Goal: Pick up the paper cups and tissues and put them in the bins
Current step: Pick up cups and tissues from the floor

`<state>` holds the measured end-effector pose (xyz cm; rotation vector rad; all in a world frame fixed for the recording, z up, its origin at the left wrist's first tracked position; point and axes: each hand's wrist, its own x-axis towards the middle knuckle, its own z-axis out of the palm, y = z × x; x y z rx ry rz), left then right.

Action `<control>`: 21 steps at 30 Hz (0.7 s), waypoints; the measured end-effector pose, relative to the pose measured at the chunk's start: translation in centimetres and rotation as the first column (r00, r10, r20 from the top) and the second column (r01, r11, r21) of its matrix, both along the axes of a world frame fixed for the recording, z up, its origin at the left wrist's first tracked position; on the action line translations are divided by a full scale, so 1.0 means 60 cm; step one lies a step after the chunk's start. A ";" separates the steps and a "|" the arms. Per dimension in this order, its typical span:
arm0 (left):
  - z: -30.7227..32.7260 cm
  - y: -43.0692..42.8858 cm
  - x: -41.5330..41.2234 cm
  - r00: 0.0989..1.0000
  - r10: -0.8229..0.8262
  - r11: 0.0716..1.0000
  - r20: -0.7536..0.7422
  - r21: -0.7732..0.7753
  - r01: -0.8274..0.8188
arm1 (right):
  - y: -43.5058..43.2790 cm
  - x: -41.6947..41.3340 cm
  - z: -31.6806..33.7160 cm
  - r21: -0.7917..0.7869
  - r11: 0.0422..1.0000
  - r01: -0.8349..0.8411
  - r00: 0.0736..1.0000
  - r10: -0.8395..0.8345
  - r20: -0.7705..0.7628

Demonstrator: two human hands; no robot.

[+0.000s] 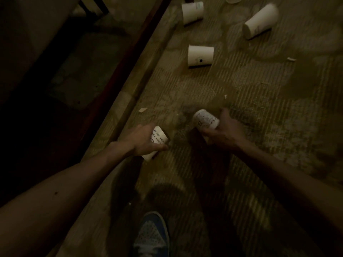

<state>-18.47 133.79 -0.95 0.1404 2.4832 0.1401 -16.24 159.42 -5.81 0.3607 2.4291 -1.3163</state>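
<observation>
My left hand [143, 140] is curled around a lettered paper cup [159, 139], with the thumb across its side, and holds it tilted low over the carpet [204, 182]. My right hand [229, 131] has its fingers wrapped around a second paper cup [205, 120], whose closed end points away and to the left. That cup is blurred, and I cannot tell whether it touches the carpet. The two hands are near each other but apart. Ahead of them, roughly between the two, a nearer cup [200, 55] lies on its side on the carpet, and a farther cup [192, 13] lies beyond it. A third loose cup [260, 21] lies on its side well beyond my right hand. A small paper scrap [143, 109] sits just beyond my left hand, another scrap [225, 96] just beyond my right, and a third scrap [291, 59] farther off to the right. A dark wooden edge [130, 62] runs diagonally along the outer side of my left hand. My shoe [152, 236] shows below both hands, nearer to me.
</observation>
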 end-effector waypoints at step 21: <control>0.036 0.160 -0.254 0.670 0.445 0.200 0.595 0.663 -0.721 | 0.087 -0.181 0.028 -0.575 0.605 0.551 0.829 -0.477 0.292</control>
